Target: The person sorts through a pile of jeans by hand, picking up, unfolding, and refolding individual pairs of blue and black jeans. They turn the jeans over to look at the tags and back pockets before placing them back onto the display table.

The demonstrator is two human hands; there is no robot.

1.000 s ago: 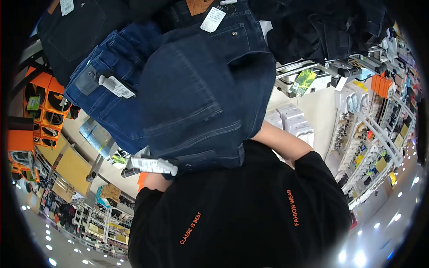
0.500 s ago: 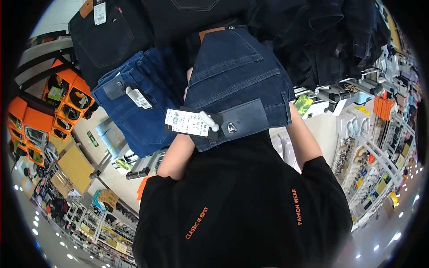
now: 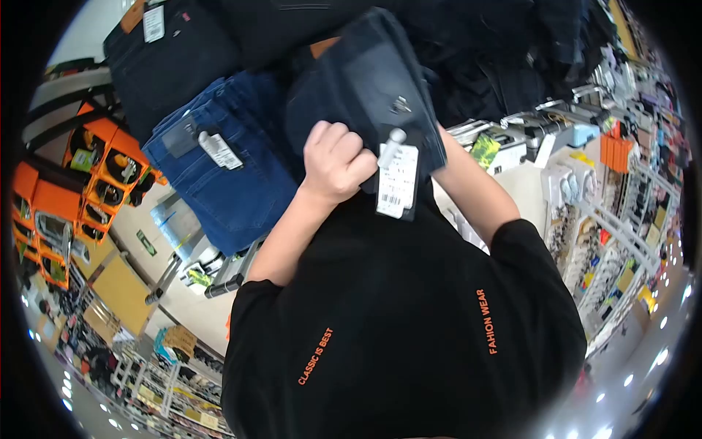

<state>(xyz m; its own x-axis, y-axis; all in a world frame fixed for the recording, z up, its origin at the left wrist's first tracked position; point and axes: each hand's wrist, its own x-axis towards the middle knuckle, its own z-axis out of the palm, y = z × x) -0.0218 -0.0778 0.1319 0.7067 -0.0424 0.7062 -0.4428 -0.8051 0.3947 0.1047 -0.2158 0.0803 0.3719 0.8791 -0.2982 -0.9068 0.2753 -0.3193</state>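
Dark blue folded jeans (image 3: 333, 102) are raised in front of me, tilted, with the waistband side toward me. A black waistband patch (image 3: 376, 73) with a small metal emblem faces the camera. White price tags (image 3: 397, 179) and a pale security tag (image 3: 393, 146) hang from it. My left hand (image 3: 338, 161) is closed, its curled fingers gripping the near left edge of the jeans. On the other side, my right forearm (image 3: 475, 186) reaches behind the jeans, which hide the right hand and its fingers.
Mid-blue tagged jeans (image 3: 230, 175) lie to the left, below black jeans (image 3: 172, 66). More dark clothes (image 3: 504, 58) fill the back and right. An orange display rack (image 3: 95, 168) stands at the left, and shelves of goods (image 3: 614, 256) line the right.
The jeans have turned, so the waistband now slants upright on the right and the tags hang down. My left hand has come out from behind them onto the near edge.
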